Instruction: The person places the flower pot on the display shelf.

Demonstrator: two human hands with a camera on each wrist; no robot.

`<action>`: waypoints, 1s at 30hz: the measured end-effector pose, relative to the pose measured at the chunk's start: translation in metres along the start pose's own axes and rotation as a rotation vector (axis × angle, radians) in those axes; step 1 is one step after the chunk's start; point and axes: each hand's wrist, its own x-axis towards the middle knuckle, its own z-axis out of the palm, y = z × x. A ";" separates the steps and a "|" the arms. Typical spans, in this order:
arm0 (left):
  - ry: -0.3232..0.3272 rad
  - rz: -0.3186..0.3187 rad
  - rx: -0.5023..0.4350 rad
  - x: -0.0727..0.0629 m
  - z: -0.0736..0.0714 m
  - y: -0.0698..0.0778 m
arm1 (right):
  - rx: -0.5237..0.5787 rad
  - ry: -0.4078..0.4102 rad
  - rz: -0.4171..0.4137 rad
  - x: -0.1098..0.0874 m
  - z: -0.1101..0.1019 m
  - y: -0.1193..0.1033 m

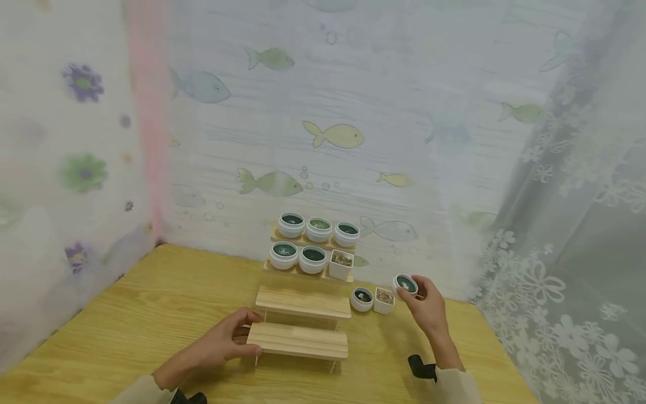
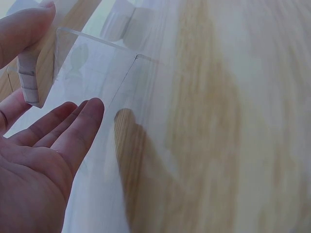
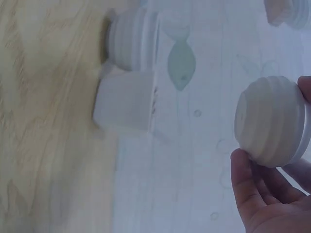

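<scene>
1. Fish-printed cloth (image 1: 227, 140) hangs behind a wood-grain table (image 1: 166, 303).
2. Back shelf (image 1: 276, 235): three round pots (image 1: 319, 229) in a row.
3. Second shelf (image 1: 268, 268): two round pots (image 1: 284, 255) and a square pot (image 1: 341, 264).
4. Third shelf (image 1: 303, 301) and front shelf (image 1: 298, 339): no pots on either.
5. Left hand (image 1: 222, 339): grips the front shelf's left end between thumb and index finger; other fingers extended.
6. Right hand (image 1: 426, 306): pinches a green-filled pot (image 1: 406, 284), raised off the table, right of the shelves.
7. Beside it on the table: a small round pot (image 1: 361, 299) and a small square pot (image 1: 384, 301), side by side.
8. Progress, as judged: six pots shelved, three outstanding, including the one in hand; roughly two-thirds complete by count.
</scene>
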 end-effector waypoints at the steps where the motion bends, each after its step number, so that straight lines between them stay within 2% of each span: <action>1: -0.003 0.000 -0.007 0.000 0.000 0.000 | -0.006 0.002 -0.023 -0.001 0.001 -0.003; 5: 0.000 -0.008 -0.020 0.001 0.001 0.000 | -0.002 -0.011 -0.100 -0.006 0.005 -0.016; 11: -0.003 -0.010 -0.008 0.001 0.001 0.000 | 0.027 -0.024 -0.144 -0.010 0.011 -0.030; 22: 0.000 0.004 0.005 0.000 0.002 -0.001 | 0.061 -0.046 -0.311 -0.022 0.028 -0.052; 30: 0.000 0.006 0.000 0.001 0.002 -0.002 | 0.122 -0.069 -0.337 -0.029 0.035 -0.068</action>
